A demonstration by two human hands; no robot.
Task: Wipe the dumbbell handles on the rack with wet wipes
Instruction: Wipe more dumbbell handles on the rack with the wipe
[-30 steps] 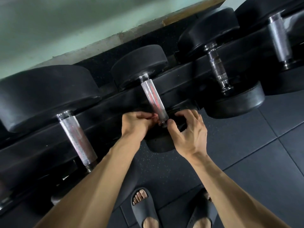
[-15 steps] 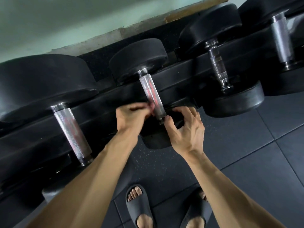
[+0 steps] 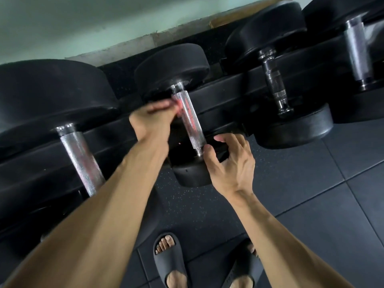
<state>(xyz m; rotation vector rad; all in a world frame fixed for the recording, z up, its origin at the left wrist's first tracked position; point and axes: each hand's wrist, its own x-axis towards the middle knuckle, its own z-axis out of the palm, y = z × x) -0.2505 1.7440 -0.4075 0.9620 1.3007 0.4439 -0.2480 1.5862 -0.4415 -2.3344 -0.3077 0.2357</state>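
Two hands are at the middle dumbbell handle (image 3: 189, 119): left hand (image 3: 154, 121), blurred, grasp indeterminable; right hand (image 3: 230, 163) loosely curled, holding nothing. No wipe is discernible, so dry rubbing is risked.

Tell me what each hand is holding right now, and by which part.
The left hand is blurred against the upper end of the dumbbell handle; its grip cannot be told. The right hand touches the handle's lower end, gripping nothing. No wipe shows.
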